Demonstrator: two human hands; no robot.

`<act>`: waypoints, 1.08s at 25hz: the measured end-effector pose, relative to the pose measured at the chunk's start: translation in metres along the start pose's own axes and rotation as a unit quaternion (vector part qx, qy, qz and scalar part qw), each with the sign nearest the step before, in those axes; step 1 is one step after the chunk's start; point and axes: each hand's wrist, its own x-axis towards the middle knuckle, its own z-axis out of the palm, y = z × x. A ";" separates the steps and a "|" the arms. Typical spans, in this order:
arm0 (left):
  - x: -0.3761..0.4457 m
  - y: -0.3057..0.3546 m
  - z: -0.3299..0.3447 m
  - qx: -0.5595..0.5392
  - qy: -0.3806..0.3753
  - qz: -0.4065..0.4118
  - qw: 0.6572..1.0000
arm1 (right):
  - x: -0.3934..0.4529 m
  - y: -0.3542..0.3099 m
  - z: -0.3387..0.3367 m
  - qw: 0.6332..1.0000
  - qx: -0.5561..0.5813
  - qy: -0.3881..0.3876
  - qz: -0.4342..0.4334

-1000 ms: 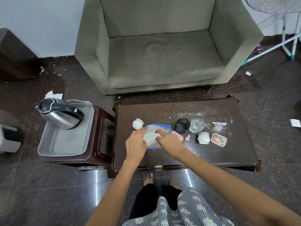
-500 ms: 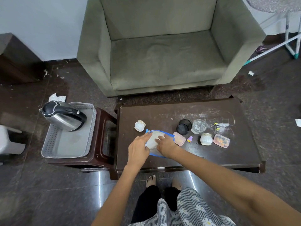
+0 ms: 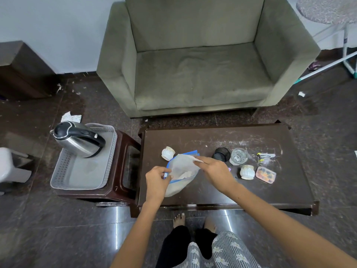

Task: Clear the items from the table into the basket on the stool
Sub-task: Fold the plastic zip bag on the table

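A clear plastic bag with a blue zip edge (image 3: pixel 182 169) is lifted off the dark table (image 3: pixel 212 194). My left hand (image 3: pixel 157 177) pinches its near left edge and my right hand (image 3: pixel 214 171) pinches its far right corner. On the table stand a white cup (image 3: pixel 168 153), a black cup (image 3: pixel 221 154), a glass (image 3: pixel 238 156), a second white cup (image 3: pixel 247 171), a small box of coloured bits (image 3: pixel 265 174) and clips (image 3: pixel 265 156). The grey basket (image 3: pixel 63 167) sits on the stool (image 3: pixel 127 151) at the left, holding a steel kettle (image 3: pixel 79 139).
A grey-green armchair (image 3: pixel 193 64) stands right behind the table. A white object (image 3: pixel 11 169) sits on the floor at the far left. An ironing-board frame (image 3: pixel 345 35) is at the far right. Paper scraps (image 3: pixel 70 118) lie on the floor.
Both hands went from resting on the flat bag to pinching it and raising it off the table, my right hand pulling its far corner up and to the right.
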 end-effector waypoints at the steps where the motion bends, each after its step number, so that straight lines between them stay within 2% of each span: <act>1: 0.001 0.001 -0.001 -0.006 0.000 -0.001 1.000 | -0.001 0.000 -0.001 0.999 -0.013 0.036 0.007; 3: 0.001 0.002 -0.003 -0.014 -0.001 0.007 1.000 | 0.000 0.000 -0.004 0.997 -0.025 0.072 0.019; 5: 0.002 0.003 -0.005 -0.025 -0.001 0.009 1.000 | 0.003 -0.001 -0.003 0.996 -0.055 0.066 0.018; 8: 0.002 0.005 -0.006 -0.053 -0.040 0.009 0.998 | 0.011 -0.006 0.005 0.993 -0.109 -0.026 0.038; 12: -0.002 0.014 -0.007 -0.057 -0.104 0.033 0.992 | 0.026 -0.021 0.021 0.989 -0.076 -0.123 -0.040; 14: -0.006 0.019 -0.008 -0.094 -0.103 0.032 0.990 | 0.033 -0.027 0.022 0.990 -0.064 -0.107 -0.065; 19: -0.016 0.018 -0.016 -0.206 -0.104 -0.013 0.973 | 0.039 -0.026 0.019 0.996 -0.069 -0.012 -0.053; 24: -0.018 0.019 -0.017 -0.213 -0.069 -0.016 0.974 | 0.033 -0.019 0.023 0.999 0.031 -0.022 0.031; 27: -0.017 0.019 -0.017 -0.211 -0.083 -0.008 0.974 | 0.031 -0.017 0.020 0.994 0.059 -0.040 0.088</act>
